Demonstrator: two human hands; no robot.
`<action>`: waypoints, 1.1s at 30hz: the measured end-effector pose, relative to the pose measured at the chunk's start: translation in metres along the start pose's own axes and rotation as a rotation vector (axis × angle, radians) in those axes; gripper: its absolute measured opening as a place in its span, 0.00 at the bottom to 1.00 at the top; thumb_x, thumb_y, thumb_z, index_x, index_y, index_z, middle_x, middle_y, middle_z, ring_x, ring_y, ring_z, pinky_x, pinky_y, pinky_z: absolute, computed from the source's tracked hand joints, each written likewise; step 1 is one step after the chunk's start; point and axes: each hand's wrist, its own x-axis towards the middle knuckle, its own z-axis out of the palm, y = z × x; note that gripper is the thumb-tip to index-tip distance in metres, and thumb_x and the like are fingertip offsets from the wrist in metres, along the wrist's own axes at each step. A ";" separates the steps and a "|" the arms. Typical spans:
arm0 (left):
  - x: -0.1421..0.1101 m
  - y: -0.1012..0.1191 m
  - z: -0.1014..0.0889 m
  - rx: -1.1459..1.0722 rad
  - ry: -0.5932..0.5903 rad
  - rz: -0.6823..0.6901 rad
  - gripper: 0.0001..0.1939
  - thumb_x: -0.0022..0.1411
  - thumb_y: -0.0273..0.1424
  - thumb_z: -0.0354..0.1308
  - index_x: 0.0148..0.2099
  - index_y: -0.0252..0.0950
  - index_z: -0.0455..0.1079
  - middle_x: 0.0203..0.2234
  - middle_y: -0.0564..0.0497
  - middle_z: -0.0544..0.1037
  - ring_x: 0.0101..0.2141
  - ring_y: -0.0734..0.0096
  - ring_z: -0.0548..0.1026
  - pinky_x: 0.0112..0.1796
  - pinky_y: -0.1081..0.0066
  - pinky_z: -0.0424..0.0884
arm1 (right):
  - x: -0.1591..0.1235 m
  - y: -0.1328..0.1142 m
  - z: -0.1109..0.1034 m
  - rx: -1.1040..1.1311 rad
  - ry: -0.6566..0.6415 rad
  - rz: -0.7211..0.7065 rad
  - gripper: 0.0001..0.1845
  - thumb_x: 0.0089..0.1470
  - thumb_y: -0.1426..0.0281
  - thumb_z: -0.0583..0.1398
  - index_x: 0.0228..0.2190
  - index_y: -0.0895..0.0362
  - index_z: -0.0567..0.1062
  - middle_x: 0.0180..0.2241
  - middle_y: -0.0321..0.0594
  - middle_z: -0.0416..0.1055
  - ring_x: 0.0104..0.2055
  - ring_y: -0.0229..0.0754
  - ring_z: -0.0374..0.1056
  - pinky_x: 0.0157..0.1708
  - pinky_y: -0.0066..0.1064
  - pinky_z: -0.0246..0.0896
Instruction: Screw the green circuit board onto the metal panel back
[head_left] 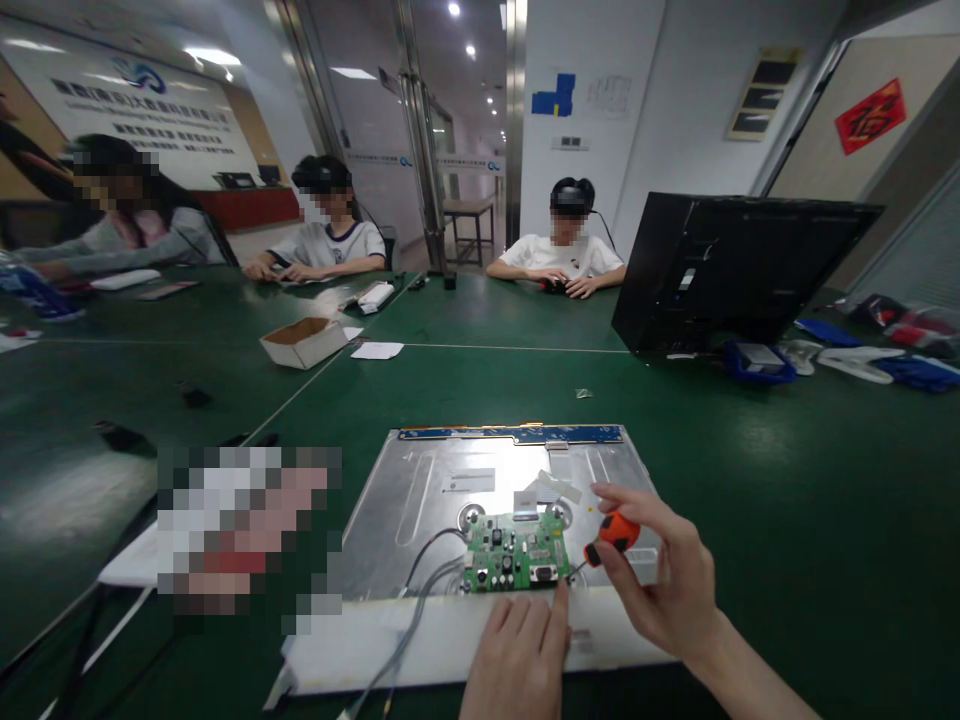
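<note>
A metal monitor back panel (420, 500) lies flat on the green table in front of me. A green circuit board (514, 552) sits near its front edge, with grey cables (420, 580) leading off to the left. My right hand (660, 580) is closed around a small orange-handled screwdriver (613, 535), its tip pointing down at the board's right corner. My left hand (517, 655) rests at the panel's front edge, its index finger stretched out and touching beside the board's right corner. A blue strip board (510, 434) runs along the panel's far edge.
A black monitor shell (720, 270) stands at the right back, with blue and white items (862, 360) beside it. An open cardboard box (304, 342) and papers (377, 350) lie mid-table. Three people sit at the far side. A blurred patch (240, 530) covers things at my left.
</note>
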 end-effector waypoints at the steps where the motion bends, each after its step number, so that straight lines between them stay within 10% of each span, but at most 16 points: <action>1: 0.001 0.001 -0.001 0.000 0.011 0.002 0.22 0.59 0.18 0.44 0.55 0.25 0.62 0.26 0.47 0.72 0.27 0.61 0.71 0.30 0.63 0.65 | 0.000 0.000 -0.002 -0.029 -0.017 -0.022 0.28 0.52 0.81 0.59 0.54 0.56 0.62 0.48 0.49 0.69 0.49 0.47 0.69 0.42 0.40 0.70; 16: 0.011 0.008 -0.010 -0.096 0.053 0.102 0.16 0.58 0.24 0.58 0.50 0.26 0.66 0.26 0.50 0.74 0.25 0.63 0.72 0.28 0.63 0.66 | 0.001 0.006 0.004 0.012 0.067 -0.028 0.32 0.50 0.81 0.62 0.53 0.53 0.59 0.39 0.42 0.72 0.37 0.43 0.72 0.33 0.37 0.71; 27: 0.010 0.008 -0.014 -0.209 0.023 -0.039 0.17 0.58 0.27 0.61 0.50 0.31 0.67 0.31 0.47 0.76 0.31 0.58 0.72 0.32 0.60 0.68 | 0.008 -0.001 0.004 -0.159 -0.063 -0.073 0.22 0.60 0.76 0.51 0.55 0.53 0.61 0.39 0.43 0.74 0.40 0.44 0.72 0.35 0.37 0.71; 33: 0.013 0.003 -0.022 -0.296 -0.024 -0.142 0.10 0.61 0.25 0.56 0.46 0.36 0.70 0.32 0.48 0.75 0.34 0.59 0.72 0.36 0.60 0.67 | 0.003 0.004 0.011 -0.063 0.074 -0.029 0.26 0.54 0.73 0.62 0.51 0.52 0.60 0.38 0.40 0.70 0.34 0.42 0.71 0.31 0.35 0.70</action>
